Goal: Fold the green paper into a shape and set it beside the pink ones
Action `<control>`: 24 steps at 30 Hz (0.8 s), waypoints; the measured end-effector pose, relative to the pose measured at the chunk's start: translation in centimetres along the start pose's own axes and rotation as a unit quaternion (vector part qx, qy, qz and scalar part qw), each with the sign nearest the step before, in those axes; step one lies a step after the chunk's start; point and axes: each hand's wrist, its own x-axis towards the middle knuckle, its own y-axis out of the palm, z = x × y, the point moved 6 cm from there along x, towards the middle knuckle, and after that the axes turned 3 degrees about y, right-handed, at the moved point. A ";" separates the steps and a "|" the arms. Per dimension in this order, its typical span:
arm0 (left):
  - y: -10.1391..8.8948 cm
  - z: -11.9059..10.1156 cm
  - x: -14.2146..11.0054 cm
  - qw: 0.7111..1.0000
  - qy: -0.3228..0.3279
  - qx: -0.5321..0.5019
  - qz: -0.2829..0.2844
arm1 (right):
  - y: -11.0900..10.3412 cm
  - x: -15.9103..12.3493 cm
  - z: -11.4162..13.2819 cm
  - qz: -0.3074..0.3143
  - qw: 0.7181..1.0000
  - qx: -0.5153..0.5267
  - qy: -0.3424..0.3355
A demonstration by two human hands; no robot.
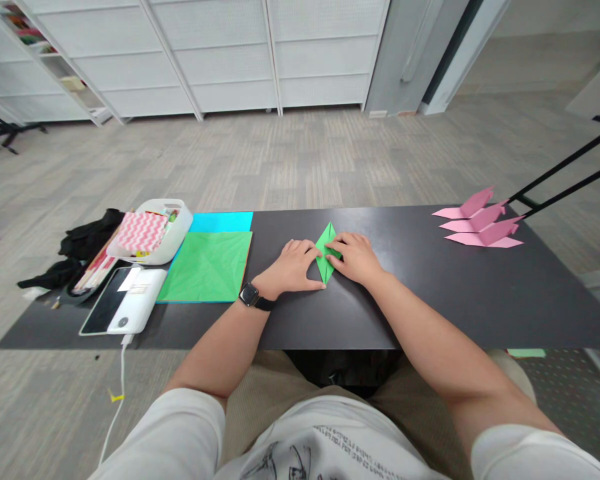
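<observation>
A small green folded paper piece (326, 251), shaped like a narrow kite, lies on the black table (410, 293). My left hand (291, 268), with a black watch on the wrist, rests flat against the piece's left side, fingers pressing its edge. My right hand (356, 259) lies on the right side, fingertips pressing down on the green paper near its middle. Both hands hold the piece down on the table.
A stack of square sheets (207, 267), green on top with blue behind, lies to the left. Beside it sit a white device (125, 301) with a cable, a white tray (153, 230) of patterned paper and black cloth (87, 240). Three pink folded figures (480, 223) stand far right.
</observation>
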 end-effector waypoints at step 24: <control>0.8 0.6 0.4 0.999 -0.040 -0.021 0.002 | -1.0 0.1 -3.5 0.002 0.993 0.090 -0.083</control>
